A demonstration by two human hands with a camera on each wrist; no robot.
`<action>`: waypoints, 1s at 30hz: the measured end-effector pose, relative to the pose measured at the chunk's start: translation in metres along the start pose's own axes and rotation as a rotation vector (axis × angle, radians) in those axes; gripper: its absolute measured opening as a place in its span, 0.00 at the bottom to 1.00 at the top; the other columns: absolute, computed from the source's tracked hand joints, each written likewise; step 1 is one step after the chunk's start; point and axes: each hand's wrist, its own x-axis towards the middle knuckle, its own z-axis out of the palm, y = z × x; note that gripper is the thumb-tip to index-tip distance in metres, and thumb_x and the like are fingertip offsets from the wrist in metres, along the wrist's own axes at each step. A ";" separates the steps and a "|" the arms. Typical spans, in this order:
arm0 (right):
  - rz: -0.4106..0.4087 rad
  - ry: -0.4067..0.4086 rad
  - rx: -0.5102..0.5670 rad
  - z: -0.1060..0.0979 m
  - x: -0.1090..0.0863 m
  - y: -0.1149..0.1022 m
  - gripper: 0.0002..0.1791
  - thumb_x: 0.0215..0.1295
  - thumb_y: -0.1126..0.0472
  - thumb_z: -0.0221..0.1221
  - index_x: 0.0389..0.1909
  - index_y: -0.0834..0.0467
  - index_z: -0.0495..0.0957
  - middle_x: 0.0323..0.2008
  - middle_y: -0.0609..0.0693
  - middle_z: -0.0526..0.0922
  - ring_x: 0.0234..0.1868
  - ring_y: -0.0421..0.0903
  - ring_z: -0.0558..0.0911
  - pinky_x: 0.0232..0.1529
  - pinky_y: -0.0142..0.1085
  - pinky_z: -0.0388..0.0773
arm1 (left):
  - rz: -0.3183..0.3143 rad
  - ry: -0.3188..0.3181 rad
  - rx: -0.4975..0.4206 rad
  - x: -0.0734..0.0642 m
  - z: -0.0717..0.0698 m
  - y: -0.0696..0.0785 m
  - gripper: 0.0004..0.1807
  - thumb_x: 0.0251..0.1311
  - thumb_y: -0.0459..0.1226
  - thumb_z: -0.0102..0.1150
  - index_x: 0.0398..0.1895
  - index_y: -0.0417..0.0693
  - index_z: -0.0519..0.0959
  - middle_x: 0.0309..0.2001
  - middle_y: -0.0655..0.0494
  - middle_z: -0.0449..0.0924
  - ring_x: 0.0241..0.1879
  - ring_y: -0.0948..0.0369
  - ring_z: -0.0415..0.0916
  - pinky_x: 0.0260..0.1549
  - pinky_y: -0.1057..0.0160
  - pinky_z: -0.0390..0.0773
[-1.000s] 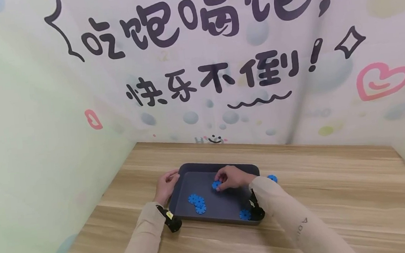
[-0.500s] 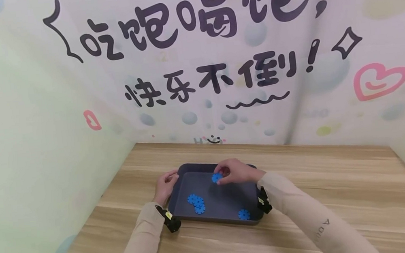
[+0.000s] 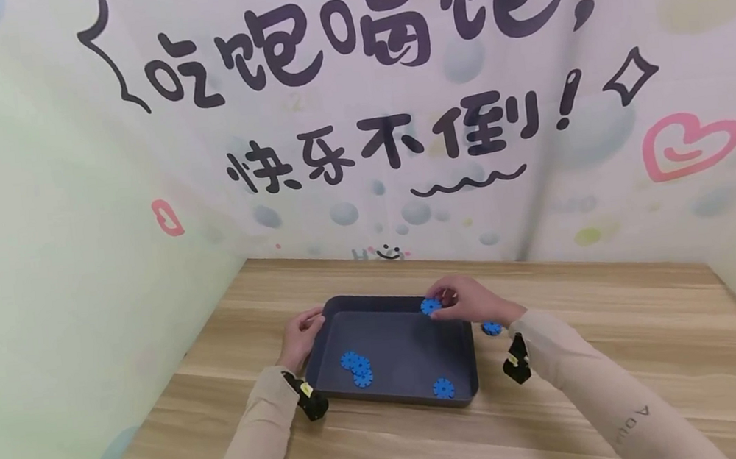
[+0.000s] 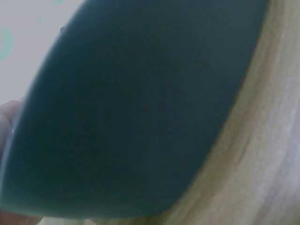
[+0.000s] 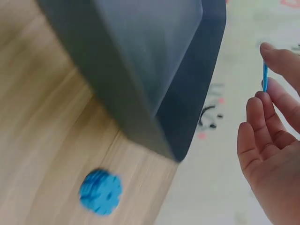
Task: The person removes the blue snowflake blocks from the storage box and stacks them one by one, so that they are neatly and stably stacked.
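Note:
A dark grey rectangular tray (image 3: 396, 349) lies on the wooden table. My left hand (image 3: 299, 339) holds its left rim; in the left wrist view the tray's outer wall (image 4: 136, 108) fills most of the picture, hiding much of that hand. Over the far right corner, my right hand (image 3: 471, 299) pinches a blue notched disc (image 3: 431, 306). The right wrist view shows this disc (image 5: 265, 77) edge-on between thumb and fingertip. Inside the tray, several blue discs (image 3: 358, 368) overlap at the left, and a single blue disc (image 3: 444, 388) lies in the near right corner.
Just right of the tray, a stack of blue discs (image 3: 492, 328) stands on the table (image 3: 619, 353), seen closer as a blue stack (image 5: 101, 192) in the right wrist view. A printed cloth wall (image 3: 366, 207) rises behind the table.
My right hand has lifted the blue disc from over the tray's middle and carried it right to the far right corner. My left hand has stayed at the left rim.

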 end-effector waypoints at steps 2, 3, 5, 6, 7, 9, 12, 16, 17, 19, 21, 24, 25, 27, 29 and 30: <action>0.029 0.020 -0.001 -0.004 -0.006 0.006 0.18 0.52 0.57 0.63 0.43 0.60 0.76 0.36 0.49 0.77 0.35 0.44 0.75 0.37 0.37 0.74 | 0.002 0.001 -0.002 0.001 0.000 0.000 0.17 0.59 0.35 0.51 0.51 0.39 0.73 0.45 0.41 0.75 0.42 0.52 0.72 0.37 0.60 0.72; 0.041 0.030 0.001 -0.006 -0.009 0.009 0.18 0.52 0.57 0.63 0.43 0.60 0.76 0.37 0.49 0.77 0.36 0.45 0.75 0.37 0.38 0.74 | 0.000 0.000 -0.002 0.001 0.000 0.001 0.17 0.60 0.35 0.51 0.51 0.39 0.73 0.45 0.41 0.75 0.42 0.53 0.72 0.37 0.60 0.72; 0.054 0.050 -0.002 -0.009 -0.016 0.015 0.18 0.52 0.57 0.62 0.43 0.60 0.76 0.37 0.49 0.78 0.35 0.44 0.75 0.37 0.38 0.74 | 0.001 -0.003 -0.003 0.002 0.000 0.000 0.17 0.60 0.35 0.51 0.52 0.39 0.73 0.45 0.41 0.75 0.42 0.53 0.72 0.38 0.60 0.72; 0.062 0.061 -0.005 -0.010 -0.019 0.018 0.18 0.52 0.57 0.62 0.43 0.61 0.76 0.37 0.50 0.78 0.35 0.44 0.75 0.37 0.38 0.74 | 0.002 -0.003 -0.005 0.002 0.000 0.000 0.17 0.60 0.35 0.51 0.52 0.39 0.73 0.45 0.41 0.75 0.42 0.53 0.71 0.37 0.60 0.72; 0.068 0.068 -0.004 -0.011 -0.023 0.021 0.19 0.52 0.57 0.62 0.43 0.61 0.76 0.37 0.50 0.78 0.35 0.44 0.75 0.36 0.38 0.74 | 0.004 -0.001 -0.010 0.002 0.000 0.000 0.17 0.59 0.35 0.51 0.51 0.39 0.73 0.45 0.41 0.75 0.42 0.52 0.71 0.38 0.60 0.72; 0.074 0.083 -0.006 -0.013 -0.030 0.027 0.19 0.52 0.57 0.63 0.44 0.63 0.76 0.37 0.51 0.78 0.34 0.44 0.75 0.36 0.38 0.74 | 0.007 0.000 -0.013 0.002 0.000 -0.001 0.17 0.59 0.35 0.51 0.51 0.39 0.73 0.45 0.41 0.75 0.42 0.52 0.71 0.38 0.60 0.72; 0.090 0.110 -0.002 -0.013 -0.040 0.036 0.20 0.51 0.58 0.63 0.43 0.65 0.75 0.37 0.53 0.78 0.33 0.44 0.75 0.35 0.38 0.74 | 0.011 0.006 -0.015 0.002 0.000 -0.002 0.17 0.59 0.35 0.51 0.51 0.38 0.73 0.45 0.41 0.75 0.43 0.52 0.71 0.38 0.60 0.72; 0.125 0.150 0.023 -0.013 -0.051 0.049 0.19 0.51 0.61 0.63 0.43 0.66 0.75 0.35 0.54 0.78 0.32 0.45 0.75 0.33 0.35 0.74 | 0.009 0.005 -0.008 0.003 0.000 -0.002 0.17 0.59 0.35 0.51 0.51 0.38 0.73 0.45 0.41 0.75 0.43 0.52 0.71 0.38 0.60 0.72; 0.140 0.161 0.031 -0.013 -0.054 0.053 0.19 0.50 0.61 0.63 0.42 0.66 0.75 0.34 0.54 0.78 0.32 0.45 0.75 0.32 0.34 0.74 | 0.009 0.003 -0.007 0.003 0.000 -0.003 0.17 0.59 0.35 0.51 0.51 0.38 0.73 0.45 0.41 0.75 0.43 0.52 0.71 0.38 0.60 0.72; 0.171 0.175 0.059 -0.013 -0.060 0.060 0.19 0.50 0.62 0.63 0.42 0.68 0.75 0.34 0.55 0.78 0.32 0.46 0.76 0.32 0.34 0.74 | 0.011 -0.002 -0.006 0.002 0.000 -0.003 0.17 0.59 0.35 0.51 0.51 0.38 0.73 0.46 0.41 0.74 0.43 0.52 0.71 0.38 0.59 0.72; 0.205 0.190 0.092 -0.012 -0.065 0.065 0.19 0.50 0.63 0.63 0.42 0.69 0.75 0.34 0.56 0.78 0.32 0.47 0.76 0.31 0.35 0.74 | 0.012 -0.005 -0.008 0.002 0.000 -0.003 0.17 0.59 0.35 0.51 0.51 0.38 0.73 0.46 0.41 0.74 0.43 0.52 0.71 0.38 0.60 0.73; 0.266 0.200 0.126 -0.009 -0.072 0.073 0.20 0.51 0.62 0.63 0.42 0.70 0.74 0.34 0.58 0.77 0.34 0.49 0.76 0.32 0.35 0.73 | 0.015 -0.011 -0.009 0.001 -0.001 -0.003 0.17 0.60 0.35 0.51 0.52 0.38 0.73 0.46 0.42 0.74 0.43 0.52 0.70 0.38 0.60 0.73; 0.289 0.205 0.132 -0.008 -0.074 0.076 0.20 0.52 0.62 0.62 0.42 0.70 0.74 0.35 0.58 0.77 0.34 0.49 0.75 0.32 0.35 0.73 | 0.016 -0.013 -0.009 0.001 -0.001 -0.003 0.17 0.60 0.35 0.51 0.52 0.38 0.72 0.46 0.42 0.74 0.43 0.52 0.70 0.38 0.60 0.73; 0.327 0.215 0.129 -0.005 -0.076 0.080 0.20 0.52 0.60 0.62 0.43 0.69 0.74 0.36 0.57 0.77 0.35 0.49 0.75 0.32 0.35 0.72 | 0.014 -0.014 -0.009 0.001 -0.001 -0.003 0.17 0.60 0.36 0.51 0.52 0.38 0.73 0.46 0.42 0.74 0.43 0.52 0.70 0.38 0.60 0.72; 0.347 0.226 0.125 -0.001 -0.077 0.084 0.20 0.53 0.60 0.62 0.44 0.68 0.74 0.37 0.57 0.77 0.36 0.49 0.75 0.33 0.35 0.72 | 0.013 -0.017 -0.006 0.001 -0.001 -0.004 0.17 0.60 0.36 0.51 0.52 0.38 0.73 0.46 0.42 0.74 0.43 0.52 0.70 0.38 0.60 0.73; 0.352 0.232 0.125 0.000 -0.077 0.086 0.20 0.53 0.60 0.62 0.43 0.68 0.74 0.37 0.57 0.77 0.36 0.49 0.75 0.33 0.35 0.72 | 0.013 -0.017 -0.005 0.001 -0.001 -0.004 0.17 0.60 0.36 0.51 0.52 0.38 0.73 0.46 0.42 0.74 0.43 0.52 0.70 0.38 0.59 0.73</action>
